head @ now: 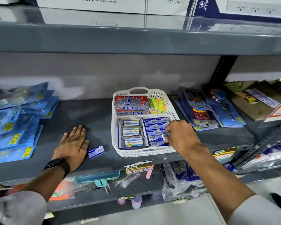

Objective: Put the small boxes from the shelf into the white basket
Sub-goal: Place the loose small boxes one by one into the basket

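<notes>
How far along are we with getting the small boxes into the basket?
Nearly done. Rows of small blue boxes already fill the white basket's front right corner. The right hand is setting one more among them. One small box remains on the shelf, beside the flat, empty left hand.

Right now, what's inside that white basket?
The white basket holds two silver boxes, coloured sticky notes, three clear tubs and rows of small blue boxes. The right hand covers the front right corner, so anything under it is hidden.
</notes>
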`<state>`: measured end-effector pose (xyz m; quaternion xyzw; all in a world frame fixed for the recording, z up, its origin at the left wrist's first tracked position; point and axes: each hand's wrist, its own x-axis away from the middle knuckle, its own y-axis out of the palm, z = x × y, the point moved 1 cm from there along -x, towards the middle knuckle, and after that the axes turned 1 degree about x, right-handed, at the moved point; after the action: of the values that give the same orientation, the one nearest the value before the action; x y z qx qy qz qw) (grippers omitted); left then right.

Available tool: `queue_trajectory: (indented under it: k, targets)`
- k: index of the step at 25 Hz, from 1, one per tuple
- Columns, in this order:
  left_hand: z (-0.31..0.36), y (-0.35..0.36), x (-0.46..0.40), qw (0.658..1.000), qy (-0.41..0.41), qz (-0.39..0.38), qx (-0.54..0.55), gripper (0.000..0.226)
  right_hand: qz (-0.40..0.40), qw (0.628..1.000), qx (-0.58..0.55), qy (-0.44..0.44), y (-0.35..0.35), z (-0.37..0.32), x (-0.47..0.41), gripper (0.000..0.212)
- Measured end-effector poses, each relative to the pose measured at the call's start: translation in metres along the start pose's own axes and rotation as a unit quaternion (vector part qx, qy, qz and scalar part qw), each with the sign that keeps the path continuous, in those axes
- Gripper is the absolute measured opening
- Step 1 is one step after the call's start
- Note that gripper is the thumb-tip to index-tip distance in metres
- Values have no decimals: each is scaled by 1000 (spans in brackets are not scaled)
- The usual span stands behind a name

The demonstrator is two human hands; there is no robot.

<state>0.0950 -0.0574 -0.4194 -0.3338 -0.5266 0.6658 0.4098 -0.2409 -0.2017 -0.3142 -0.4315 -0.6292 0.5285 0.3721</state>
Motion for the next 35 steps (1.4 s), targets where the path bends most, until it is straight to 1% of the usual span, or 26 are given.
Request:
queue_trajectory:
  k: [2,3,5,8,11,12,14,15,16,17,18,19,20,21,22,24,27,29,32,34,35]
  targets:
    - [0,1,0,1000,1,2,1,59,-9,998,20,-51,-1,7,-2,38]
    - [0,1,0,1000,2,2,0,59,-24,997,32,-72,-3,9,-3,44]
    - [-1,2,-1,1000,3,1,-1,60,-38,992,45,-107,-4,13,-6,47]
    - [-2,2,-1,1000,4,4,1,60,-39,990,51,-124,-1,14,-6,41]
    - [-2,2,-1,1000,5,1,-1,60,-33,990,68,-119,-1,13,-8,21]
    - [-2,2,-1,1000,4,0,-2,60,-38,990,76,-113,-2,11,-8,18]
    - [-3,1,-1,1000,3,1,-2,61,-42,990,79,-106,-5,4,-8,20]
    - [-1,1,-1,1000,5,1,-2,61,-26,991,75,-111,-7,-4,-6,23]
    - [1,0,-1,1000,7,1,-1,61,6,988,70,-135,-10,-17,-3,26]
    - [2,-1,-1,1000,6,0,2,61,49,980,60,-185,-10,-37,2,26]
    - [3,-2,0,1000,4,-2,4,61,87,962,43,-256,-8,-61,9,23]
    - [4,-2,1,1000,3,-3,4,61,103,939,36,-327,-4,-86,17,19]
    - [4,-2,2,1000,1,-3,1,61,107,912,47,-394,3,-111,23,18]
    - [3,-3,2,1000,0,-2,1,61,87,888,66,-447,15,-132,29,21]
    - [3,-3,1,1000,2,-3,3,61,61,874,89,-474,29,-147,32,27]
    - [2,-3,2,1000,3,-3,9,61,27,868,161,-469,52,-167,33,41]
    - [-1,0,0,1000,10,-2,5,61,0,863,237,-447,72,-181,34,42]
    - [-1,1,0,1000,10,-2,2,61,-15,869,235,-436,75,-188,37,37]
    - [-3,1,-1,1000,8,-2,5,61,-5,883,188,-429,70,-191,39,31]
    - [-3,1,-1,1000,7,-3,8,61,3,888,164,-431,63,-189,42,33]
    - [-2,2,-1,1000,8,-4,8,61,15,889,150,-432,59,-185,44,39]
